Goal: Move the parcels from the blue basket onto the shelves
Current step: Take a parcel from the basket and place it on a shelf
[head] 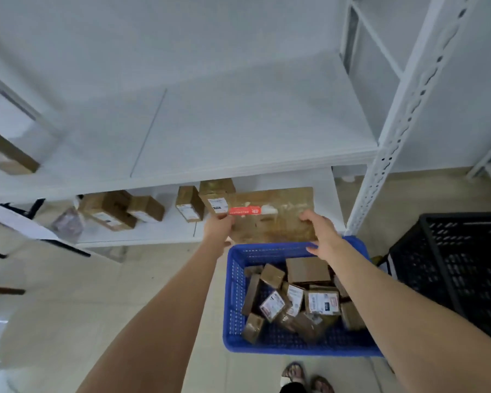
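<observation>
On the white metal lower shelf (165, 231) lie several small brown cardboard boxes (108, 211) with white shipping labels, their print too blurred to read. The left hand (219, 226) and right hand (321, 234) hold a large flat brown cardboard parcel (278, 222) at the shelf's front, fingers clamped on its 2 near corners. Its red tape strip (244, 210) bears white writing, possibly Chinese and illegible. Below, the blue plastic basket (233, 293) holds more labelled parcels (322, 303).

Upper shelf (238, 131) open; boxes (189, 204) below left
</observation>
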Motion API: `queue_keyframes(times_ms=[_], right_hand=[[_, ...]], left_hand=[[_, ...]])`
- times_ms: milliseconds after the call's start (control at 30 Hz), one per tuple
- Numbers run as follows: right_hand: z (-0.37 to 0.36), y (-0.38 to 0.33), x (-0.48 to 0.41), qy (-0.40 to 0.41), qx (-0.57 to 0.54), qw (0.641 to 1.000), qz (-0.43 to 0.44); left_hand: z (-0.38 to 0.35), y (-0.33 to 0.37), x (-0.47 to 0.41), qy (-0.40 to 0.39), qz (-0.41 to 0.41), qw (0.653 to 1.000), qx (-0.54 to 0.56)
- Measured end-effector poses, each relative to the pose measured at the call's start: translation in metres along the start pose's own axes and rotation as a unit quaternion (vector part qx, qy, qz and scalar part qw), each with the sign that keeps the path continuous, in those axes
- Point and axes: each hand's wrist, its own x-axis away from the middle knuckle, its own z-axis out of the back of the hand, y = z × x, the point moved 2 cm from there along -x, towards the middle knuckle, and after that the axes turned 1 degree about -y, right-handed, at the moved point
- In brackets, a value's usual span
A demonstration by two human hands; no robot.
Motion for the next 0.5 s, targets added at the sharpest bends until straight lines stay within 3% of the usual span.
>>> queue_keyframes(times_ms=[167, 400, 500], right_hand=[[-0.018, -0.026, 0.036, -0.088, 0.123, 0.984, 0.093], [-0.038, -0.034, 0.073, -0.222, -0.057, 0.973, 0.000], [-0.057, -0.035, 0.084, -0.228, -0.102, 0.968, -0.002]], left_hand=[[0.029, 0.025, 0.040, 0.021, -0.013, 0.998, 0.059], [0.077, 0.046, 0.063, 0.079, -0.051, 0.980, 0.177], [0.095, 0.049, 0.069, 0.080, -0.070, 0.972, 0.207]])
